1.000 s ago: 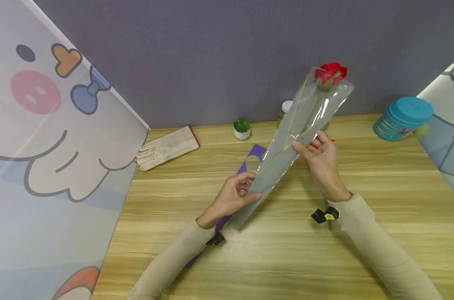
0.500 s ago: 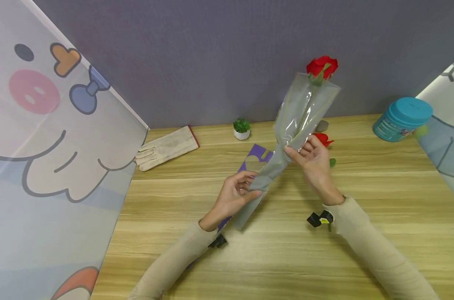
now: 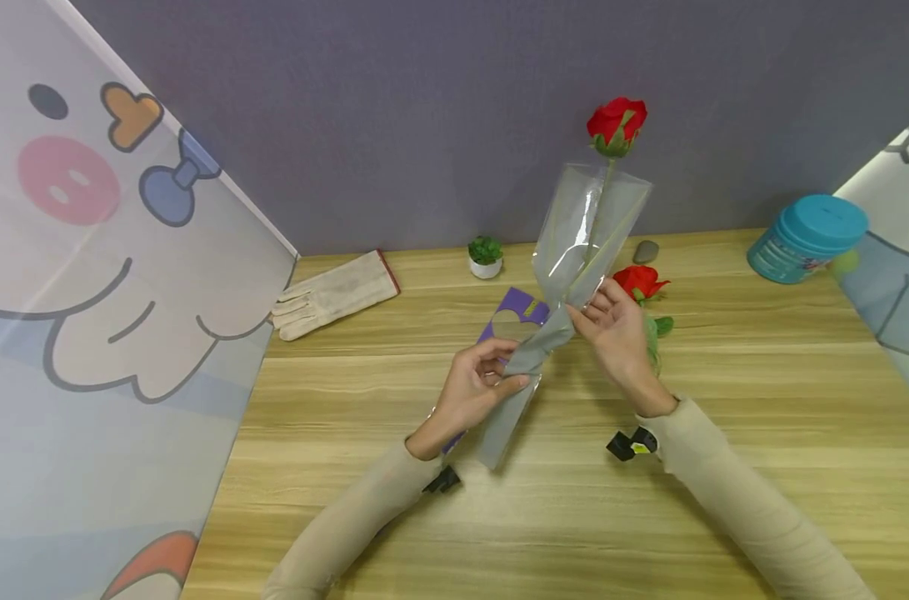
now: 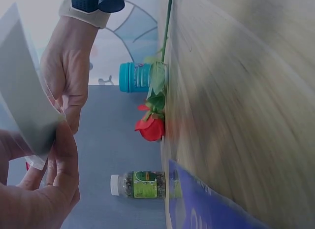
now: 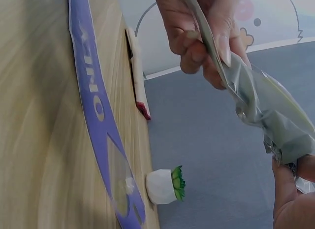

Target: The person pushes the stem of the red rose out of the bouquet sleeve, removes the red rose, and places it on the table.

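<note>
A red artificial-looking rose (image 3: 616, 127) stands up out of a clear and grey flower sleeve (image 3: 574, 217), its bloom above the open top edge. My left hand (image 3: 475, 392) holds the sleeve's lower part between thumb and fingers. My right hand (image 3: 613, 337) pinches its gathered middle, higher up and to the right. Between the hands the sleeve is bunched and creased, as the right wrist view shows. Below, a purple flower sleeve (image 5: 93, 91) with white lettering lies on the table, partly hidden by my left hand. Another red rose (image 3: 637, 282) lies beyond my right hand.
A work glove (image 3: 340, 293) lies at the back left, near a small potted plant (image 3: 486, 258). A grey stone (image 3: 646, 252) and a teal tub (image 3: 806, 237) are at the back right. The left wrist view shows a white-capped bottle (image 4: 142, 184).
The rose's bloom has come up out of the sleeve and shifted left. The sleeve's middle, smooth before, is now bunched. My right hand has moved slightly left and down.
</note>
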A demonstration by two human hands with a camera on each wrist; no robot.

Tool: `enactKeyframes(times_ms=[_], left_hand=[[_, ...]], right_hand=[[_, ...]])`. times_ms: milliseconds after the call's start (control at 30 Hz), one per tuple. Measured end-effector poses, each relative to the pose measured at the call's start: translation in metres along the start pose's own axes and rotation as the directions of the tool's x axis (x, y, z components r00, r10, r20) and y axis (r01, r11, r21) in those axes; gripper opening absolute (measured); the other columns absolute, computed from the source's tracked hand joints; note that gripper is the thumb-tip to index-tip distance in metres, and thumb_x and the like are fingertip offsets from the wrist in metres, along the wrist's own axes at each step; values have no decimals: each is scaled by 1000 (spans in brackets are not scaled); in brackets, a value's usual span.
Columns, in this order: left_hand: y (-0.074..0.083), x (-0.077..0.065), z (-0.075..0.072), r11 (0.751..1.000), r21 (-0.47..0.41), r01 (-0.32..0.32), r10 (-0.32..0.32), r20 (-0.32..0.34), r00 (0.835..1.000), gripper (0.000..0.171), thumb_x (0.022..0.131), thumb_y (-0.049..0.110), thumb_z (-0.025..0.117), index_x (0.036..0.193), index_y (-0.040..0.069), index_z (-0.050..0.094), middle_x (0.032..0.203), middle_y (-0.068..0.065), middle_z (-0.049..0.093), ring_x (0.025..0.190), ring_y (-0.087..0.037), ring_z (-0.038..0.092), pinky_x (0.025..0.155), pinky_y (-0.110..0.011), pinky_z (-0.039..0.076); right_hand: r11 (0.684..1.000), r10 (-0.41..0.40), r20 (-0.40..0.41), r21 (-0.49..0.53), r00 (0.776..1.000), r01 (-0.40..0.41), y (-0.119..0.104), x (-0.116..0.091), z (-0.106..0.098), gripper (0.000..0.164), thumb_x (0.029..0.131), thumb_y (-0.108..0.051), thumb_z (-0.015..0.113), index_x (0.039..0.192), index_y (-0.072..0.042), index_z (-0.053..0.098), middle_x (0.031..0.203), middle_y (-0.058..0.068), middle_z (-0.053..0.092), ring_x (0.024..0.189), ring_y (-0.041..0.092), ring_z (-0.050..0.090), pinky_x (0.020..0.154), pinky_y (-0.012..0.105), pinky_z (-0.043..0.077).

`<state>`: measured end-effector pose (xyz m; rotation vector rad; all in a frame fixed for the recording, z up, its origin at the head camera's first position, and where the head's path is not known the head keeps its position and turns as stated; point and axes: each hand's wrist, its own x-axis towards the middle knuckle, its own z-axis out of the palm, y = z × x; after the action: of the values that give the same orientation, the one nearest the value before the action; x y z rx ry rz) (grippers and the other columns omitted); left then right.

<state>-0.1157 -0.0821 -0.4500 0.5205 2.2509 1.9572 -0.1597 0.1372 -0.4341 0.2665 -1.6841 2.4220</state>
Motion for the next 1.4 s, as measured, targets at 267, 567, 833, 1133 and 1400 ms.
enactKeyframes(times_ms=[267,567,833,1133,1400], left_hand=[[-2,3,3,999,42,-12,12,-7,1000,42,84,-7,80,125,-6,67,114,-25,71,82,-4,63,74,-22,57],[1,0,1,996,80,27,-32,59,998,44,84,-4,82,125,-2,68,109,-24,73,74,-4,62,69,-23,57],[2,-5,-2,985,106,138,-153,148,977,50,83,-3,84,130,3,68,115,-21,74,67,-5,65,62,-19,56],[2,-10,-6,967,204,154,-197,215,957,63,82,2,87,139,2,61,124,-20,65,74,-4,59,63,-14,50],[-2,-9,-11,980,136,148,-179,255,950,69,82,-4,84,144,-1,55,121,-24,67,72,-4,61,62,-14,49]], right_hand=[[999,2,-6,-33,1000,-2,4,-4,0,46,88,28,58,121,-5,61,101,-9,78,89,4,73,80,15,59],[998,9,-2,-60,1000,-9,6,-10,-4,47,87,29,58,120,-4,61,101,-10,78,91,3,74,82,15,59],[996,61,-31,-56,998,-63,3,-4,-13,46,90,23,62,119,-12,62,101,-12,79,94,2,75,83,16,60],[999,35,-38,-31,999,-36,-12,4,-16,40,89,16,70,120,-7,63,100,-5,79,89,6,76,76,18,61],[999,24,-40,-44,999,-26,-17,5,-13,40,88,17,71,119,-6,63,99,-4,79,88,6,77,76,19,62]])
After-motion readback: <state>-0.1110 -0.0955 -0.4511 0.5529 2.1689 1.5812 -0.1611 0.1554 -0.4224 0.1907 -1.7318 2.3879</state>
